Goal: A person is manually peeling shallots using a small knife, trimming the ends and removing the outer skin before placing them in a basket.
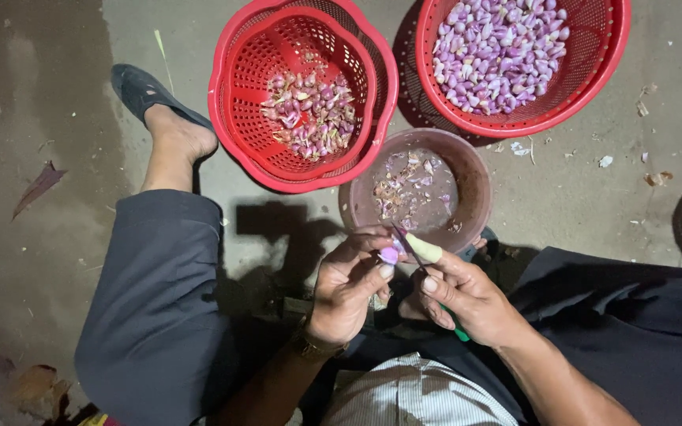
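Note:
My left hand (346,285) pinches a small purple shallot (389,255) between thumb and fingers. My right hand (462,293) grips a small knife (409,246) with a green handle, its blade against the shallot; a pale guard covers the right thumb tip. Both hands hover just in front of a brown round bowl (475,177) that holds peelings.
A red flower-shaped basket (234,79) holds several unpeeled shallots and skins. A second red basket (593,71) at top right is full of peeled purple shallots. My legs in dark trousers spread on the concrete floor, left foot in a dark slipper (140,91). Scraps litter the floor.

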